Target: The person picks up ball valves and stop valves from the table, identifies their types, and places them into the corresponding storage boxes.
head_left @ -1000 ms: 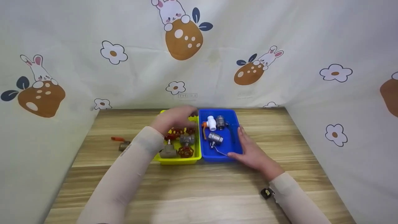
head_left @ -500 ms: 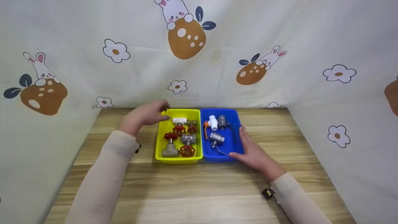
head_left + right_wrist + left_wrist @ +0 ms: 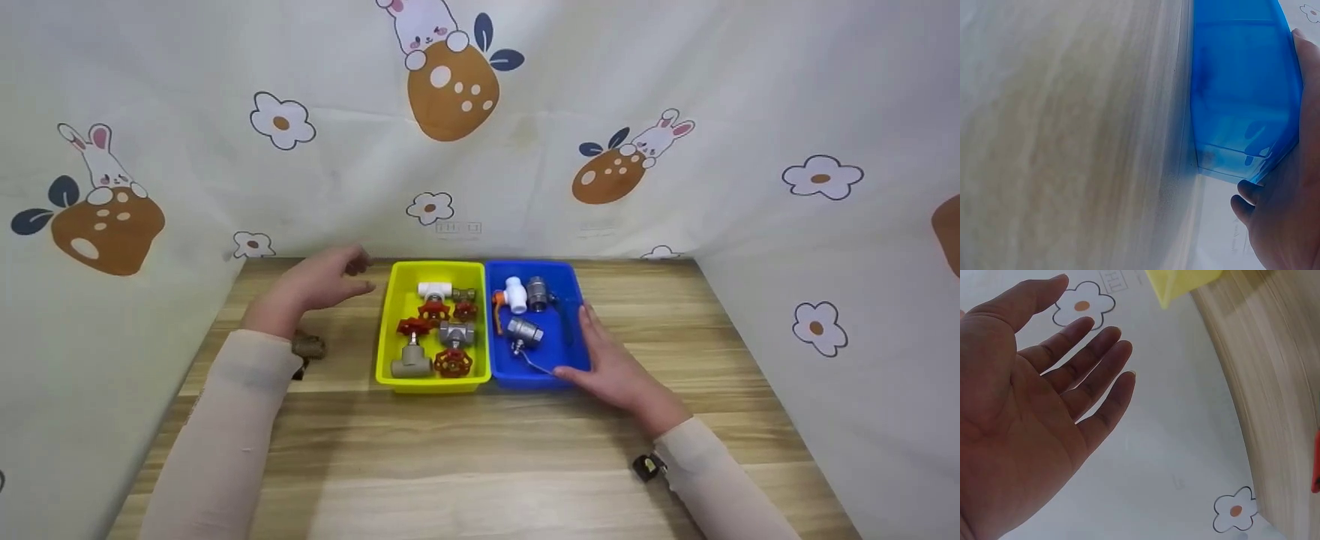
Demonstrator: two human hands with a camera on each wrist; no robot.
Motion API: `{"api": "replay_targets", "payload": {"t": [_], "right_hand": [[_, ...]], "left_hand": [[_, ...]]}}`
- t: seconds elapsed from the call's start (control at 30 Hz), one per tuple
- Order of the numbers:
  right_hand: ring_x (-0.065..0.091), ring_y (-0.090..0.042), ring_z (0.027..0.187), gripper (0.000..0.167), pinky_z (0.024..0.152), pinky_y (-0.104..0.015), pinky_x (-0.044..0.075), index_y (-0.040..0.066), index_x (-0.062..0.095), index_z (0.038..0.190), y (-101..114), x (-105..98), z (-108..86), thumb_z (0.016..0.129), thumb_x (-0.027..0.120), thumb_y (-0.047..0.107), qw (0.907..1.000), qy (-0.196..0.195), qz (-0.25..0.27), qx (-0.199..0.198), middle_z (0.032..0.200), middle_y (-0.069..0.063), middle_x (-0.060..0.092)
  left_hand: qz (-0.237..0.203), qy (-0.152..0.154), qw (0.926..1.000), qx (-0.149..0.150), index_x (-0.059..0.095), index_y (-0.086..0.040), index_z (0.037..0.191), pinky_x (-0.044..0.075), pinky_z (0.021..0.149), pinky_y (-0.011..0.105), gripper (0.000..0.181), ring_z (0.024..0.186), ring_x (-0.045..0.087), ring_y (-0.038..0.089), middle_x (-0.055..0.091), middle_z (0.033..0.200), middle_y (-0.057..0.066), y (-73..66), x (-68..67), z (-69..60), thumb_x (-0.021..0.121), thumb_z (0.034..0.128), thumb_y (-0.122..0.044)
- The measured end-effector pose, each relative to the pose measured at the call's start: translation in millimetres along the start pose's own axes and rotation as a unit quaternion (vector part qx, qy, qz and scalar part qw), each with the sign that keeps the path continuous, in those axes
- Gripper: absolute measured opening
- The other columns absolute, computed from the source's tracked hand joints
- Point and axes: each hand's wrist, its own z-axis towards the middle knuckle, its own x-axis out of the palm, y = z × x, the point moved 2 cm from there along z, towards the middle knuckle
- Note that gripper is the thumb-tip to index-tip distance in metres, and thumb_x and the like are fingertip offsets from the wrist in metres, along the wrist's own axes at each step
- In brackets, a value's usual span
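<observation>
My left hand (image 3: 319, 281) hovers left of the yellow bin (image 3: 433, 385), touching nothing; in the left wrist view its palm (image 3: 1027, 422) shows, fingers spread and slightly bent. Under the left wrist lies a brass valve (image 3: 308, 346), partly hidden by the sleeve. With its thumb over the near right corner and its fingers along the outer wall, my right hand (image 3: 611, 367) holds the blue bin (image 3: 551, 349). Inside the blue bin are a white valve with an orange lever (image 3: 515, 295), a steel ball valve (image 3: 537, 294) and another lever valve (image 3: 525, 331).
The yellow bin contains several red-wheeled valves, among them a grey one (image 3: 412, 361) and a white one (image 3: 435, 291). Both bins stand side by side against the patterned cloth backdrop (image 3: 337, 187) on the wooden table (image 3: 465, 457). A red lever end (image 3: 1316, 464) shows in the left wrist view.
My left hand has moved left from above the yellow bin to its outer side, uncovering the valves in it. The right hand stays on the blue bin.
</observation>
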Motion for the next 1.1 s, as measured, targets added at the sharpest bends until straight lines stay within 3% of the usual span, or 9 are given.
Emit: {"api": "replay_targets", "payload": {"t": [0.77,1.1], "right_hand": [[0.014,-0.046,0.167,0.123,0.131,-0.065,0.022,0.001,0.005,0.176,2.2,-1.2,1.1,0.098,0.076,0.063,1.0,0.003,-0.002,0.004,0.184,-0.022,0.005],[0.015,-0.048,0.166,0.12,0.13,-0.066,0.023,0.0,0.006,0.176,2.0,-0.5,0.5,0.099,0.08,0.054,1.0,-0.003,0.004,0.004,0.184,-0.022,0.004]], "left_hand": [[-0.024,-0.029,0.9983,-0.044,0.057,0.007,0.149,0.045,0.116,0.068,0.057,0.139,0.056,0.051,0.061,0.149,0.032,42.2,-11.2,-45.7,0.07,0.11,-0.033],[-0.021,-0.027,0.9984,-0.046,0.058,0.005,0.149,0.044,0.116,0.068,0.056,0.139,0.056,0.05,0.062,0.149,0.03,50.1,-7.4,-51.4,0.069,0.1101,-0.033]]}}
